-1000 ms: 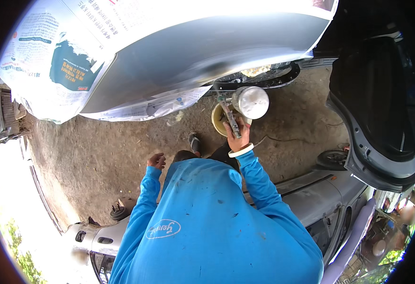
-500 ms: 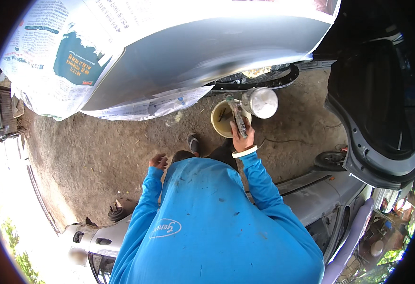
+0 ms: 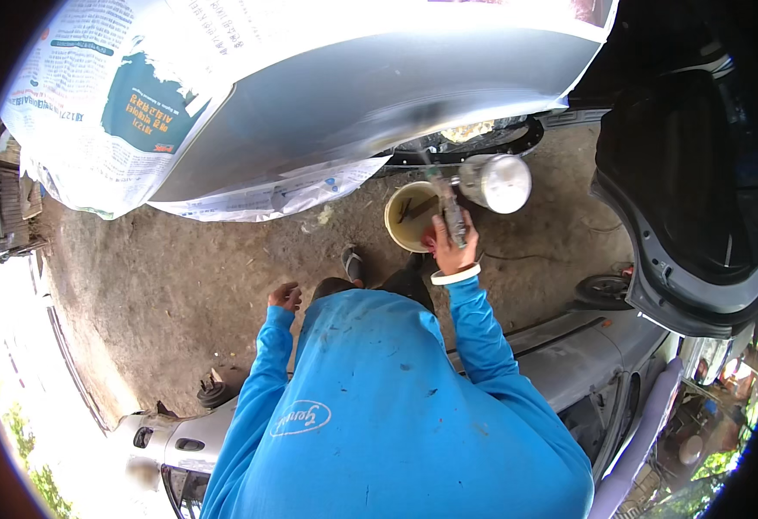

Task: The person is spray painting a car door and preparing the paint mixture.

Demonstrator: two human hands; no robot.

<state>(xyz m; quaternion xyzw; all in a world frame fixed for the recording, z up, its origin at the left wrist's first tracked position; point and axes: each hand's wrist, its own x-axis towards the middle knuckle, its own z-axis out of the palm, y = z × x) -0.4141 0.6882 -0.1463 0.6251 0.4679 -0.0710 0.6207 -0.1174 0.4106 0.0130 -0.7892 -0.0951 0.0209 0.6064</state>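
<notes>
My right hand (image 3: 457, 246), with a white band at the wrist, is closed round the handle of a paint spray gun (image 3: 450, 210). A round silver paint cup (image 3: 502, 183) sticks out from the gun's right side. A thin, blurred streak shows ahead of the nozzle, toward a grey car panel (image 3: 353, 91) whose surface has a lighter patch near its lower edge. Behind the gun stands a cream bucket (image 3: 405, 227) with dark sticks inside. My left hand (image 3: 285, 297) hangs beside my knee, fingers loosely bent and apart, touching nothing.
Newspaper masking (image 3: 93, 112) surrounds the panel. To the right stands an open dark car part with grey trim (image 3: 699, 298), near a small wheel (image 3: 604, 292). A silver car (image 3: 561, 350) is close behind me. A hose (image 3: 526, 257) lies on the dirt floor.
My right hand has carried the spray gun and its cup a little to the right along the panel. My left hand has shifted slightly left.
</notes>
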